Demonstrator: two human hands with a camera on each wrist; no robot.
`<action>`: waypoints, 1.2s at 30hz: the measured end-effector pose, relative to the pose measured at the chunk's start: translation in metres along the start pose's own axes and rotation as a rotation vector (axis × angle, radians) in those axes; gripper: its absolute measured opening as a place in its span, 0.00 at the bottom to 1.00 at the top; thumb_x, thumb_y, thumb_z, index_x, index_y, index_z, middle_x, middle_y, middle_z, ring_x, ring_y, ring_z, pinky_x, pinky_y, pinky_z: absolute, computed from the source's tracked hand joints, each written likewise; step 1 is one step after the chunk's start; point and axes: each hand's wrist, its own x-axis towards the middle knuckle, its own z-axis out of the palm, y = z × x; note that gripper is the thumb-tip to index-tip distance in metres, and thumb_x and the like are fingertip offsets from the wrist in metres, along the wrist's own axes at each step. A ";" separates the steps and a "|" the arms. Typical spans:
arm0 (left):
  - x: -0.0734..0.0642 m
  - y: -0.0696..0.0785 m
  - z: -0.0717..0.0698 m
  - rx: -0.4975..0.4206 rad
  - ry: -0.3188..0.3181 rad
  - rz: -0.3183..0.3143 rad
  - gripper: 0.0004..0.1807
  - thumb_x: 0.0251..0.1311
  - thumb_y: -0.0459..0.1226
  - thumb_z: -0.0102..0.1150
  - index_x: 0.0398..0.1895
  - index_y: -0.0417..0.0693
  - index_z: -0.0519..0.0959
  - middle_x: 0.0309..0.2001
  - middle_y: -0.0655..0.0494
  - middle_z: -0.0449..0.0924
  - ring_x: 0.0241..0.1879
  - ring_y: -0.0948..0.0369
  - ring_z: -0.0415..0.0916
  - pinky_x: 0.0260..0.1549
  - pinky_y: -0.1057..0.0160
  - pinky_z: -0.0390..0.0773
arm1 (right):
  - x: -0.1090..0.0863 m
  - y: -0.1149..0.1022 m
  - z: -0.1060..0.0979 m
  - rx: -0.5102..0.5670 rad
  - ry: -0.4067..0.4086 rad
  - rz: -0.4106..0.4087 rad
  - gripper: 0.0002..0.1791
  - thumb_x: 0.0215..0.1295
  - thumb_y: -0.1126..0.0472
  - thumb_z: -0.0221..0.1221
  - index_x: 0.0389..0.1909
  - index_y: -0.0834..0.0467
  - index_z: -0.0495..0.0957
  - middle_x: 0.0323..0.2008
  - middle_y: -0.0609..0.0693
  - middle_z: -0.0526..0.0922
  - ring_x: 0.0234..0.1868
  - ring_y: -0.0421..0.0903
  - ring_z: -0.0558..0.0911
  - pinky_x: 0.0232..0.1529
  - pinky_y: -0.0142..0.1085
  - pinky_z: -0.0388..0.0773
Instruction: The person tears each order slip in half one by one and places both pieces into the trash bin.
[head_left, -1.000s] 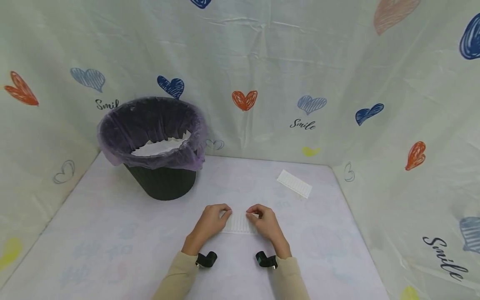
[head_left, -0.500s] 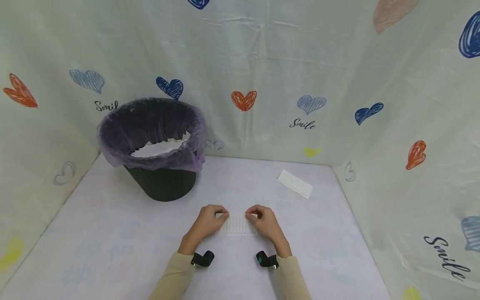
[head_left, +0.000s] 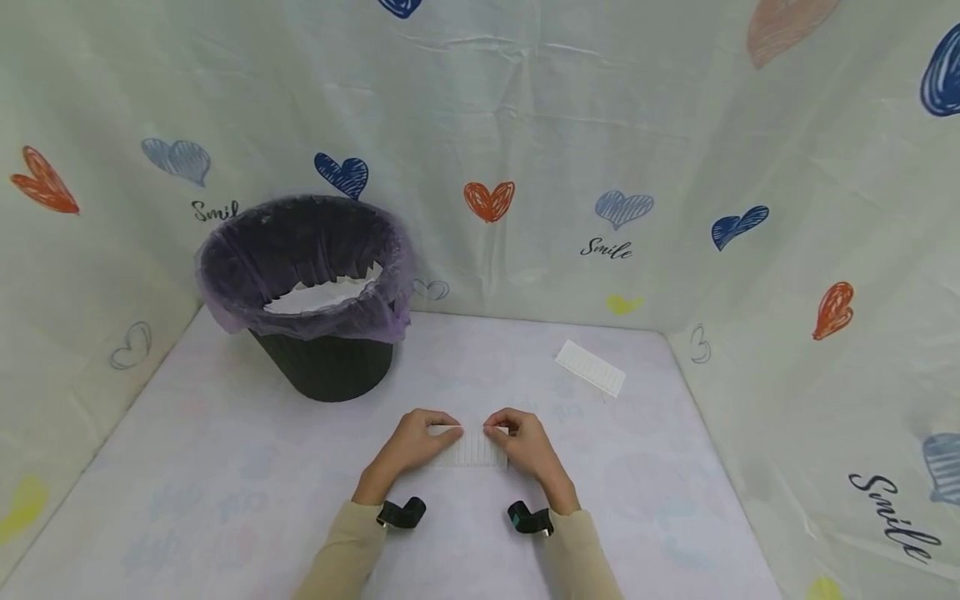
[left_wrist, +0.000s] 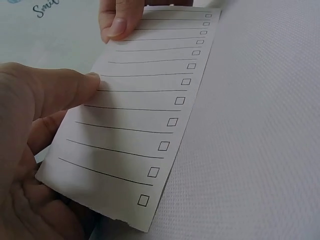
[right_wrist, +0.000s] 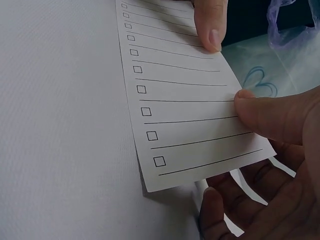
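Between both hands a white checklist sheet (head_left: 474, 452) lies low over the table, printed with ruled lines and small square boxes. My left hand (head_left: 412, 443) pinches its far edge, thumb on top and fingers beneath. A short way along that same edge, my right hand (head_left: 528, 446) pinches the paper likewise. In the left wrist view the sheet (left_wrist: 145, 107) has a ragged, torn-looking short edge. The right wrist view shows the opposite end of the sheet (right_wrist: 182, 107) cut straight, its corner slightly raised above the table.
A second white lined strip of paper (head_left: 590, 368) lies at the back right of the table (head_left: 660, 467). At the back left stands a dark waste bin (head_left: 337, 371) with a purple liner (head_left: 390, 312) and white paper (head_left: 322, 297) inside. Heart-printed sheeting (head_left: 540, 125) walls the table.
The hands first drew slightly apart, then came closer together along the sheet's far edge. Both still pinch the sheet, and the bin and the second strip stay put.
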 end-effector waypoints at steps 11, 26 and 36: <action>0.000 -0.001 0.001 -0.016 0.006 0.012 0.06 0.66 0.39 0.67 0.38 0.48 0.90 0.43 0.54 0.90 0.52 0.50 0.84 0.58 0.44 0.77 | 0.001 0.000 0.005 0.001 -0.012 -0.018 0.03 0.68 0.63 0.66 0.39 0.58 0.86 0.35 0.51 0.88 0.26 0.38 0.72 0.28 0.28 0.69; -0.001 -0.007 0.001 -0.009 -0.033 0.045 0.06 0.67 0.40 0.66 0.39 0.49 0.90 0.44 0.54 0.89 0.52 0.50 0.84 0.57 0.43 0.78 | 0.002 -0.002 0.020 -0.002 -0.018 -0.083 0.03 0.68 0.61 0.67 0.38 0.57 0.86 0.38 0.51 0.89 0.49 0.54 0.88 0.56 0.53 0.82; -0.001 -0.007 0.000 -0.022 -0.048 0.055 0.06 0.67 0.40 0.66 0.37 0.50 0.90 0.43 0.55 0.90 0.52 0.49 0.84 0.57 0.44 0.78 | 0.003 -0.003 0.022 -0.014 -0.049 -0.085 0.02 0.69 0.61 0.66 0.38 0.56 0.85 0.40 0.50 0.89 0.52 0.54 0.87 0.57 0.54 0.81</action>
